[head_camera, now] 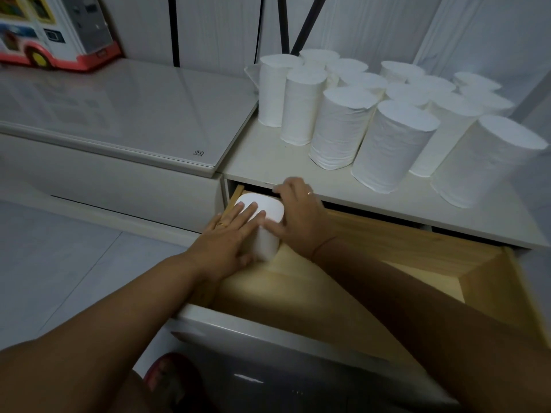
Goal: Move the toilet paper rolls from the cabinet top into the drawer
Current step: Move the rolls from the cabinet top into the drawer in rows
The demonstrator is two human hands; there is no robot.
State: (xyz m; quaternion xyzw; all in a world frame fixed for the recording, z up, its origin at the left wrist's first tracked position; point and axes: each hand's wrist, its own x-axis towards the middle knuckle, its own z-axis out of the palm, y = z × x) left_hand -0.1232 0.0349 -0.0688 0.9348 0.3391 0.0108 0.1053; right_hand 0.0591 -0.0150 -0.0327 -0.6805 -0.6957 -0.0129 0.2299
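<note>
Both hands, left hand point(229, 236) and right hand point(299, 217), clasp one white upright paper roll point(262, 219) in the open wooden drawer's point(432, 263) back-left corner; many white rolls point(390, 144) stand on the white cabinet top point(268, 162).

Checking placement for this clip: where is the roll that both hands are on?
In the head view, the roll stands upright in the open drawer's back-left corner, just under the cabinet top's edge, between the left hand and right hand.

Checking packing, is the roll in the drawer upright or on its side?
Upright: the roll shows its flat end upward in the drawer's back-left corner, between both hands.
</note>
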